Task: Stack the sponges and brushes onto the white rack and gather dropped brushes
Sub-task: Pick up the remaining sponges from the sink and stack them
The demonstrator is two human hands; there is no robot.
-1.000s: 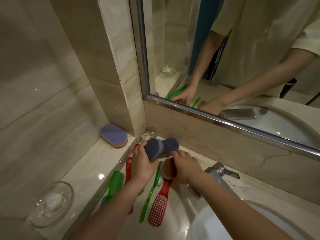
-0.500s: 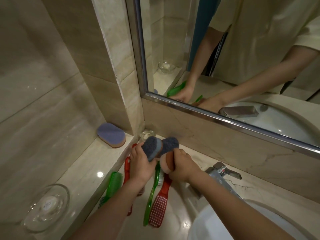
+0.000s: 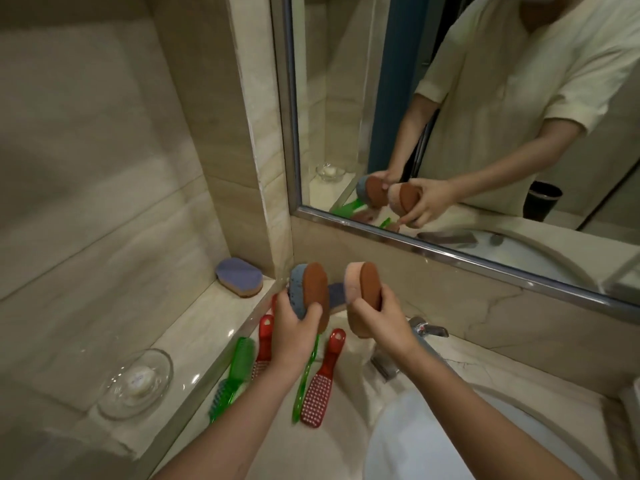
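My left hand (image 3: 294, 332) grips a blue and brown oval sponge (image 3: 310, 292) held on edge above the counter. My right hand (image 3: 377, 318) grips a pink and brown sponge (image 3: 362, 289) beside it, the two a little apart. A purple sponge (image 3: 239, 277) lies on the raised marble ledge by the wall corner. Another purple sponge (image 3: 337, 296) shows between the held ones. Below my hands lie two red brushes (image 3: 320, 386) (image 3: 264, 344), a green brush (image 3: 239, 367) and a thin green handle (image 3: 304, 386). No white rack is in view.
A glass soap dish (image 3: 136, 382) sits on the ledge at the left. A chrome faucet (image 3: 420, 336) and white basin (image 3: 415, 445) lie at the right. The mirror (image 3: 450, 98) above reflects a person's arms and the sponges.
Both hands lifted the sponges off the counter and pulled them apart, turning the brown sides toward me. The camera view tilted up and closer.
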